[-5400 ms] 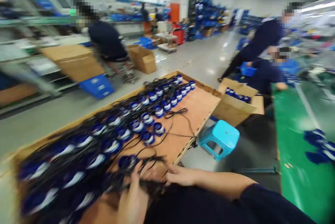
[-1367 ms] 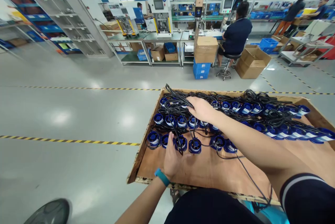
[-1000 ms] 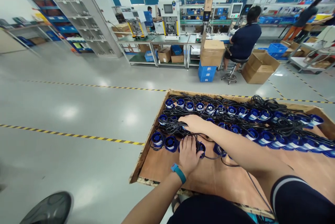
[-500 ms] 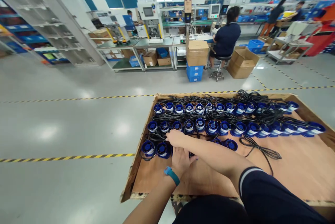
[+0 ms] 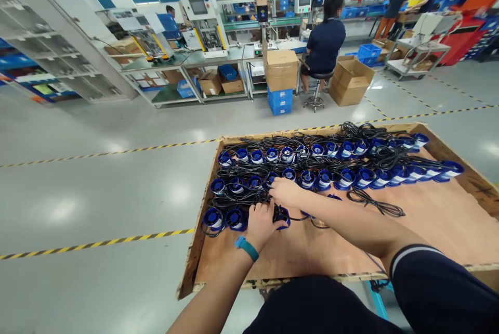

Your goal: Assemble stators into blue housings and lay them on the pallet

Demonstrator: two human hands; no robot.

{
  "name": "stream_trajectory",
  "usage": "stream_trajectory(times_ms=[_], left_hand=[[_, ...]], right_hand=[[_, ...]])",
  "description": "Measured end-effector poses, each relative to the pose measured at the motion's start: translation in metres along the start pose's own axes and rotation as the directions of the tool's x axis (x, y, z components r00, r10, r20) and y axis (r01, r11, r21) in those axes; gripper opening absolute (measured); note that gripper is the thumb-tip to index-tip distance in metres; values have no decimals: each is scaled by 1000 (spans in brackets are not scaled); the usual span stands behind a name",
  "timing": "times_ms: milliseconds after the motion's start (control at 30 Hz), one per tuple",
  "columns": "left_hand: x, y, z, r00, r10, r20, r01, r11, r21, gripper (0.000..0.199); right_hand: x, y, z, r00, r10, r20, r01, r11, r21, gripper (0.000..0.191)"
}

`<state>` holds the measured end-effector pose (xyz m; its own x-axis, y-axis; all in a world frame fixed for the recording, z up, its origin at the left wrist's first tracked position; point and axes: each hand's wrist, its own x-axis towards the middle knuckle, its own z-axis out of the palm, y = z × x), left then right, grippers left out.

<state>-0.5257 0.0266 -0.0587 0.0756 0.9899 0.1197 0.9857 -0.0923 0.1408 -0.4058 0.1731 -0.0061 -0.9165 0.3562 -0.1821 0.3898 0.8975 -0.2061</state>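
Rows of blue round units [image 5: 212, 217] with black cables [image 5: 234, 198] lie in a shallow wooden crate [image 5: 191, 256]. My left hand [image 5: 262, 225], with a teal band at the wrist, rests at the front row, its fingers spread over a unit, the thumb beside another blue unit [image 5: 282, 216]. Just beyond it and to the right, my right hand [image 5: 286, 191] reaches across to the cables between the front and middle rows. Its fingers are bent down, and what they hold, if anything, is hidden. A coiled black cable [image 5: 376, 203] lies on the crate floor to the right.
Beyond the crate, a person [image 5: 326, 37] sits on a stool at a workbench. Cardboard boxes stand on blue bins [image 5: 279, 101], and an open carton [image 5: 351, 81] is beside the stool. Yellow-black tape [image 5: 117, 240] marks the floor. Other people are farther back.
My right hand has moved right along the cables, away from the left end. The left hand stays low at the front row. The whole view has shifted.
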Motion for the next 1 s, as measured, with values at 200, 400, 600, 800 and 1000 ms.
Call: stream_trajectory(times_ms=[200, 400, 600, 800, 1000], left_hand=[[6, -3, -8, 998, 27, 51, -25, 999, -47, 58], [2, 0, 0, 989, -72, -128, 70, 997, -15, 40], [1, 8, 10, 999, -26, 26, 22, 988, 152, 54], [8, 15, 4, 993, -88, 76, 75, 985, 155, 50], [11, 19, -2, 993, -74, 87, 56, 981, 188, 57]], right_hand=[[8, 10, 18, 987, 42, 158, -56, 995, 86, 20], [1, 20, 17, 974, 55, 220, -109, 964, 242, 20], [-62, 33, -3, 985, -32, 171, -32, 932, 360, 31], [-95, 15, -19, 970, 97, 224, -112, 992, 55, 13], [-77, -2, -29, 954, 297, 50, -296, 955, -18, 26]])
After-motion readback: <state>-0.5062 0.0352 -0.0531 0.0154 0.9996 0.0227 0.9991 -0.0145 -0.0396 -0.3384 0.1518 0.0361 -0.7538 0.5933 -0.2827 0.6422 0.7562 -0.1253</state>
